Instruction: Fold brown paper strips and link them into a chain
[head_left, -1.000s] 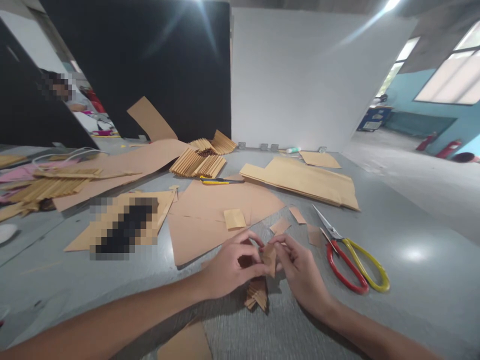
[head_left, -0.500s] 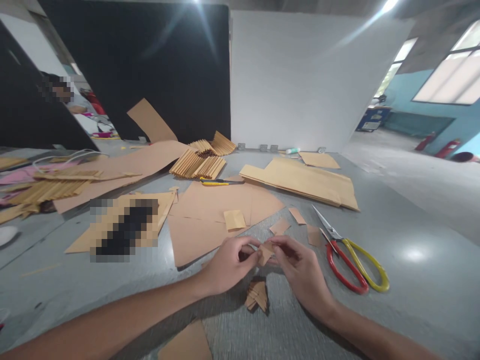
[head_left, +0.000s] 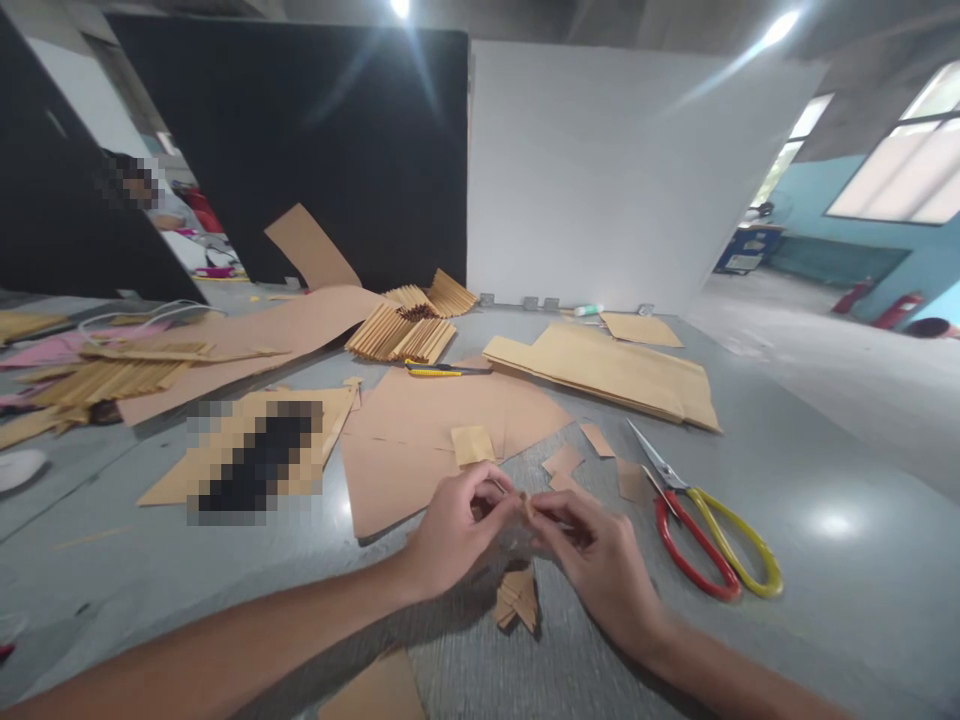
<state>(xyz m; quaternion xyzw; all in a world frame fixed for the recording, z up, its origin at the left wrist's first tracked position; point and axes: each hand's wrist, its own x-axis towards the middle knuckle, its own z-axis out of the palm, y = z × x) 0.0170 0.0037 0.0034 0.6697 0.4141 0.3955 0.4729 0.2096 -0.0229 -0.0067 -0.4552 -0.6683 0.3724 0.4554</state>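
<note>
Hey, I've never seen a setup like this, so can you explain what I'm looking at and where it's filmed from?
There's no machine here: these are a person's own bare hands. The camera is worn on their head, looking forward and down. On the grey table lie open scissors with red and yellow handles, to the right of the right hand. Farther back are a yellow-and-black cutter and pleated paper bundles. A small folded paper pile sits just below the hands. The left hand and right hand pinch a small piece of brown paper between their fingertips; the fingers hide much of it.
</note>
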